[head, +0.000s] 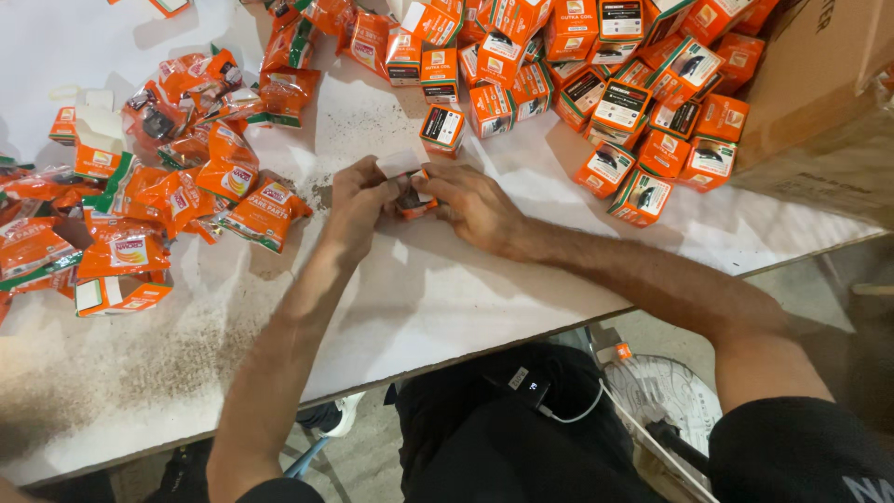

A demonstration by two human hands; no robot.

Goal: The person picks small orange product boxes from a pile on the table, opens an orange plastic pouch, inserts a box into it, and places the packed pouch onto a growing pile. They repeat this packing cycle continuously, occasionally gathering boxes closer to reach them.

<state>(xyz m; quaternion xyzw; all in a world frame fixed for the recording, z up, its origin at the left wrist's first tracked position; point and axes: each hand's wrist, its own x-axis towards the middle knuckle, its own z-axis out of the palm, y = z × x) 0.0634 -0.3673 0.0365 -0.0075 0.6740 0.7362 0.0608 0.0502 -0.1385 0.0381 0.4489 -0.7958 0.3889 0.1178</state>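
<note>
White counter (447, 298) | left hand (358, 200), right hand (470, 207) jointly pinch small orange box (413, 203) between them | flap (399, 165) up, equally near

Around us on the white worktop (447, 289)

We see a heap of small orange boxes (596, 74) at the far right, loose orange packets (186, 177) at the left, and a brown carton (819, 65) at the right edge.

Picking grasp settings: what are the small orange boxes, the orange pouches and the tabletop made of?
Orange boxes: printed cardboard by the look, crisp folded edges and flaps. Orange pouches: thin glossy plastic film, crinkled with glare. Tabletop: white matte board or laminate, dusty; which one is unclear.
</note>
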